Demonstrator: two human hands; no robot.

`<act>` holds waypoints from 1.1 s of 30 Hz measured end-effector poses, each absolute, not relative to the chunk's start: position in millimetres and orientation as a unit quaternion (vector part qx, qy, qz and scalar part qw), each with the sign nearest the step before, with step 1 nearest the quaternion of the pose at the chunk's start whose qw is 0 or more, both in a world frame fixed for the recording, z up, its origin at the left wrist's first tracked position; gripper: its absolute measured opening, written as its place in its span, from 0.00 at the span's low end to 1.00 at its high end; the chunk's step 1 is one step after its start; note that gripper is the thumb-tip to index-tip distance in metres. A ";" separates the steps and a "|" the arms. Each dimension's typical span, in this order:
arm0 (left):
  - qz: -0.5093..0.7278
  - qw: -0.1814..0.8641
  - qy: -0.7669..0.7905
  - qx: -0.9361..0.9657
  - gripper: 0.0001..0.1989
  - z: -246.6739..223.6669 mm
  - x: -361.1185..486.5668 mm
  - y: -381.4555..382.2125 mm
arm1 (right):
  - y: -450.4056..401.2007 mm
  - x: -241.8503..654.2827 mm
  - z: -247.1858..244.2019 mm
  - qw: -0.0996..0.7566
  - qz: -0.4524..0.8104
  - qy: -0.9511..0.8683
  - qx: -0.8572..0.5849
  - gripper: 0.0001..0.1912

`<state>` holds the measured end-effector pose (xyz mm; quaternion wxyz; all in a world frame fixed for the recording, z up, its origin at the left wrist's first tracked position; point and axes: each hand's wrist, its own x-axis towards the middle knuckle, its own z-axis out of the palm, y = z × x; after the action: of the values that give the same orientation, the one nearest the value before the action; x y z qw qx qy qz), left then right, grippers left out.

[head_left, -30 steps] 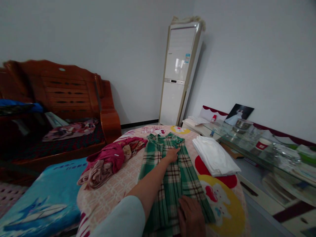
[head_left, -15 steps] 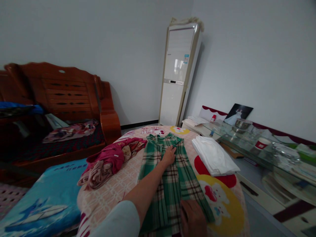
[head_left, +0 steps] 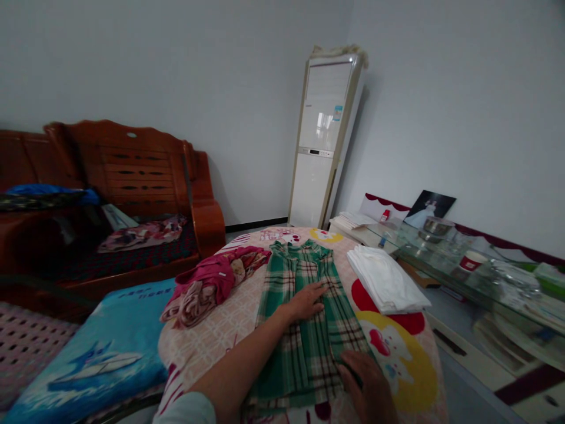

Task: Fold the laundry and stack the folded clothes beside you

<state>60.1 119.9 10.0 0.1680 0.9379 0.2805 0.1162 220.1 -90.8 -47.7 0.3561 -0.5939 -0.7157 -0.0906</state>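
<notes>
A green plaid garment lies spread lengthwise on a round table with a patterned pink cloth. My left hand rests flat on the middle of the garment, its fingers apart and pointing right. Near the garment's lower right edge is my right hand, fingers bent with the thumb apart, touching the fabric; whether it pinches any cloth cannot be made out. A crumpled heap of magenta and brown clothes lies left of the garment. To its right sits a folded white cloth.
A wooden sofa with clothes on it stands at the left, a blue printed item beside the table. A glass-topped cabinet with a red-and-white cup runs along the right. A tall air conditioner stands behind.
My left hand has slid down from near the garment's collar to its middle. My right hand has shifted slightly right along the lower edge. The view has tilted and turned a little left.
</notes>
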 end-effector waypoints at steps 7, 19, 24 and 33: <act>0.089 0.174 0.342 0.919 0.09 46.4 0.9 68.5 | -110.7 237.6 -40.6 0.258 -0.023 -0.777 -0.574 0.21; -0.012 0.148 0.338 0.930 0.25 30.3 -22.0 -23.8 | -100.6 211.8 -24.8 0.213 -0.057 -0.773 -0.595 0.21; -0.018 0.112 0.354 0.928 0.23 20.3 -15.8 -29.2 | -95.2 216.4 -40.4 0.261 -0.108 -0.754 -0.593 0.21; 0.017 0.163 0.372 0.914 0.19 12.2 -55.9 -12.7 | -92.7 243.9 -54.1 0.276 -0.137 -0.717 -0.625 0.21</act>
<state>-55.9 -12.7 12.2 0.1631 0.9135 0.3722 0.0173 243.9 -92.7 -54.1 0.2762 -0.6249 -0.7173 -0.1370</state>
